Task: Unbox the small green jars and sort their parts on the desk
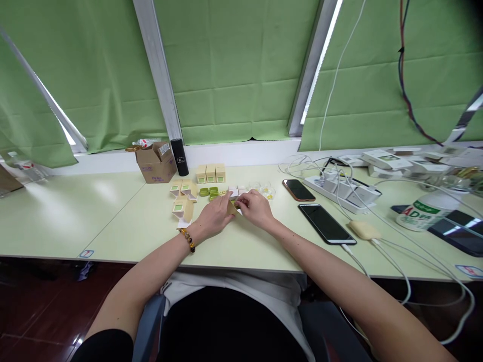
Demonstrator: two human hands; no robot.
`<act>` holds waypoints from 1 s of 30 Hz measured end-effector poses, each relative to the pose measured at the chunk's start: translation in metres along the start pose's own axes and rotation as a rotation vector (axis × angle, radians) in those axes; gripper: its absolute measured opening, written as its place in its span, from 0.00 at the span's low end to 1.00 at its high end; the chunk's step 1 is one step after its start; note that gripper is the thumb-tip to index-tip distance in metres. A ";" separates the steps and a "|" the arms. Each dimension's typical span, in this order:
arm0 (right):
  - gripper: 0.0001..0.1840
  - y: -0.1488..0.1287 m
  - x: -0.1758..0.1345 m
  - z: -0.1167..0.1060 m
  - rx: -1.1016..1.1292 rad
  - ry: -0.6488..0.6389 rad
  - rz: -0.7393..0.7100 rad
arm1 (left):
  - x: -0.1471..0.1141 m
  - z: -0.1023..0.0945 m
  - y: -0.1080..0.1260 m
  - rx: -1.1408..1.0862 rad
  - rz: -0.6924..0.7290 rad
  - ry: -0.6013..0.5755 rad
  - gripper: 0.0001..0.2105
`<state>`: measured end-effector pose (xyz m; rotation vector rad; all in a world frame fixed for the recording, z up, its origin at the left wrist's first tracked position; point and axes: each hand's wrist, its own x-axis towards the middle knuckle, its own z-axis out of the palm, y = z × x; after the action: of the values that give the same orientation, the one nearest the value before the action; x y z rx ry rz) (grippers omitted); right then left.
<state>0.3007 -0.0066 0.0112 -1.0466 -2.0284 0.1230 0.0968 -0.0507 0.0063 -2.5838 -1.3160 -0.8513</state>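
Note:
My left hand [214,217], with a beaded bracelet at the wrist, is closed around a small cream paper box [232,208] just above the table. The fingers of my right hand [257,208] pinch at the box's right end; the exact grip is partly hidden. Behind my hands sit several small green containers [210,192], and small white pieces [233,191] stand just past my fingertips. Clear plastic packs [267,191] with yellow bits lie beyond my right hand. To the left are cream boxes with raised flaps [182,207]. A row of closed cream boxes [210,174] stands farther back.
A cardboard carton [155,163] and a black cylinder [179,157] stand at the back left. On the right lie two phones [326,224] [298,190], a power strip [339,193] with chargers, a cream power bank [364,230], tangled white cables and a white bottle [430,208].

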 end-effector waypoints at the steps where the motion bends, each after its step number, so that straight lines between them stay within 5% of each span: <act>1: 0.07 0.000 0.000 0.000 0.002 -0.001 0.005 | 0.000 0.000 0.001 0.005 -0.004 0.000 0.40; 14: 0.13 0.005 0.006 -0.009 0.442 0.160 0.219 | 0.003 -0.004 0.000 0.059 -0.053 0.022 0.40; 23: 0.24 0.012 0.014 -0.012 0.786 0.273 0.281 | 0.003 -0.013 -0.004 0.097 -0.065 0.169 0.35; 26: 0.26 0.007 0.013 -0.017 0.891 0.240 0.249 | 0.003 -0.015 -0.004 0.117 -0.060 0.193 0.35; 30: 0.26 -0.003 0.011 -0.025 1.068 0.042 0.258 | 0.004 -0.016 -0.002 0.157 -0.027 0.185 0.34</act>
<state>0.3131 -0.0075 0.0351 -0.5730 -1.4150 1.1566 0.0905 -0.0523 0.0220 -2.3129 -1.3106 -0.9256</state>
